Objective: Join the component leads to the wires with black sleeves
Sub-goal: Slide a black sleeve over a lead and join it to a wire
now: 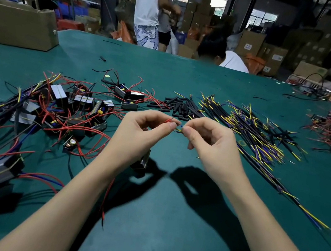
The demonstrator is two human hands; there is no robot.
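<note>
Head cam has both hands raised over the green table mat (165, 224), thumb and forefinger tips nearly meeting. Left hand (144, 130) pinches a thin red component lead (168, 120), with more of that red lead trailing down under the wrist; a small metal-cased component (143, 162) hangs just below it, half hidden. Right hand (208, 139) pinches the stripped yellow and blue ends of a wire (179, 128). Whether the ends actually touch is too small to tell.

My take on doing this bit well: keep the pinch right up near the bare tips so nothing flops, line the conductors up parallel, then twist tight and even. A lumpy twist probably won't slide into a sleeve.

Texture-wise, the leads are skinny, springy and slick, so they'll want to spin between the fingers. Just beyond the fingertips sits a pile of short black sleeves (176, 106), matte stubby tubes that'll likely roll if nudged. Out past the right hand is the fan of black-jacketed wires (257, 132) with yellow and blue tails. Off to the left hand's side is a tangle of boxy components with red leads (71, 107), shiny flat sides, snag city.
</note>
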